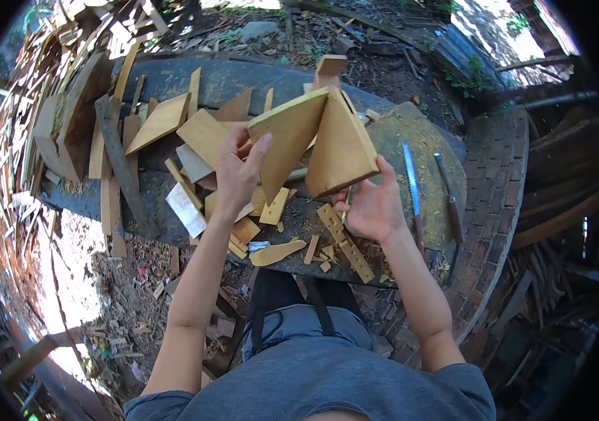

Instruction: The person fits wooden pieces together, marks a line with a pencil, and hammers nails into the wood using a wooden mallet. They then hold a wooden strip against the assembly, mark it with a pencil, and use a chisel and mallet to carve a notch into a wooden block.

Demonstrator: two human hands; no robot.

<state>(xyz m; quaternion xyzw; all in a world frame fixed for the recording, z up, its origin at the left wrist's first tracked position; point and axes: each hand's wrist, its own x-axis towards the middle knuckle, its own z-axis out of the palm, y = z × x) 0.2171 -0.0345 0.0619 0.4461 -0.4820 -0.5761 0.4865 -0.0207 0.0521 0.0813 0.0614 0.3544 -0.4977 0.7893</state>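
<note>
Two flat wooden boards are raised over the workbench, their upper ends meeting and their lower ends spread like a V. My left hand (238,172) grips the left board (289,130) at its left edge, thumb on the near face. The right board (341,151) has its lower corner in my right hand (373,207), with a thin yellow pencil-like stick (346,203) along the fingers. A small wood block (330,67) shows behind the boards' top. Under my right hand lies a wooden strip with holes (345,242).
The dark workbench (229,77) carries several offcuts and shavings. A blue-bladed handsaw (411,179) and a second saw (449,196) lie at the right on a round wooden slab (391,144). Thick timber blocks (71,123) stand at the left. Wood scraps (131,309) litter the ground.
</note>
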